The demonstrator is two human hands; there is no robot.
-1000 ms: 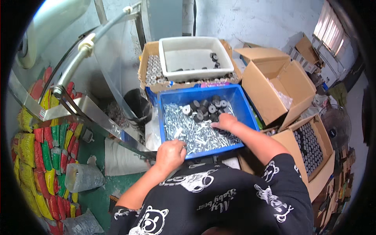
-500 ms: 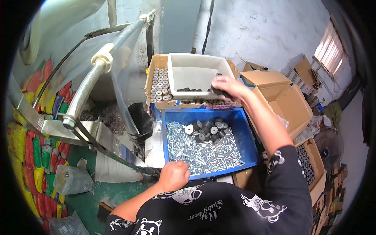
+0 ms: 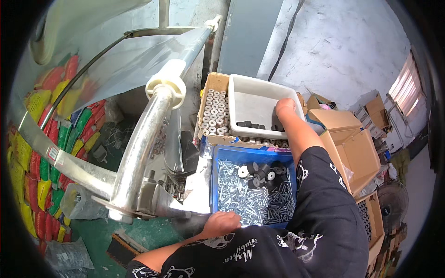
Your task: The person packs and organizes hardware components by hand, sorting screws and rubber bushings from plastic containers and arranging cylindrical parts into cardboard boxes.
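Note:
My right hand (image 3: 286, 107) reaches into the white plastic bin (image 3: 248, 89), by its right wall. Its fingers look curled, and whatever is in them is hidden. Several black cylinders (image 3: 250, 124) lie along the near side of this bin. My left hand (image 3: 222, 224) is closed in a fist at the near rim of the blue bin (image 3: 215, 185). Any contents of that fist are hidden. Loose silver bolts (image 3: 238, 192) fill the blue bin, with a pile of black cylinders with light metal end faces (image 3: 262, 175) on top, toward its far side.
A cardboard box (image 3: 220, 82) of light ringed cylinders sits under the white bin. Open cartons (image 3: 359, 157) and a fan (image 3: 391, 204) stand at right. A metal tube frame (image 3: 143, 148) with clear plastic sheeting is at left, near stacked colourful bags (image 3: 44, 185).
My right hand, with black cylinders in it earlier at the white bin's near right corner, has moved farther into the bin. My left fist stays at the blue bin's rim. The view has shifted left.

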